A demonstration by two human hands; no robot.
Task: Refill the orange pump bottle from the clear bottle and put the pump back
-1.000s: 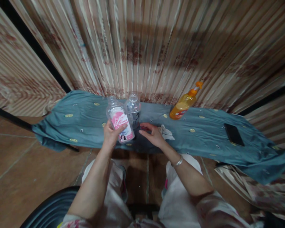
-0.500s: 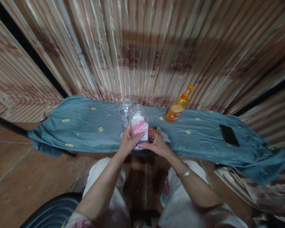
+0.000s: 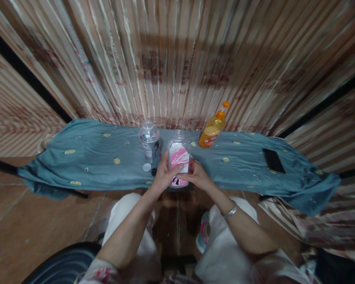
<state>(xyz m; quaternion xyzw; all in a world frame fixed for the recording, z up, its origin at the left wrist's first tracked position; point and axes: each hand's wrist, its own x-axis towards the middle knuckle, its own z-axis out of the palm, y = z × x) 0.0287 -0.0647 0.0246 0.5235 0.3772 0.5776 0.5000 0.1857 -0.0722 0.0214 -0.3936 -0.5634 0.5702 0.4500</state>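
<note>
Bottle with a pink label [image 3: 179,159] stands upright between both hands at the near edge of a blue cloth [image 3: 100,157], clear plastic, its neck open at the top. The left hand [image 3: 163,176] wraps round its left side, thumb laid across the front of the label, fingers curled behind. The right hand [image 3: 198,176] closes on its right side from the opposite direction, fingertips meeting the lower part of the label, so the two hands are together and clamped on the one bottle. A silver bangle [image 3: 230,210] sits on the right wrist.

Just beyond the left hand, a second clear bottle [image 3: 149,140] stands upright on the cloth, close to the held one but apart from it. Near its foot, just left of the left hand's knuckles, lie a small white cap [image 3: 147,167] and a small dark cap [image 3: 154,172]. Beyond the right hand and a little to its right, an orange pump bottle [image 3: 212,128] stands at the back of the cloth, near a striped curtain [image 3: 177,59] that hangs behind everything. Well off to the right of the right hand, a black phone [image 3: 273,160] lies flat on the cloth. The cloth, dotted with small yellow motifs, droops at both ends. Below the hands, the person's knees in pale trousers [image 3: 136,236] show above a brown tiled floor [image 3: 32,221].
</note>
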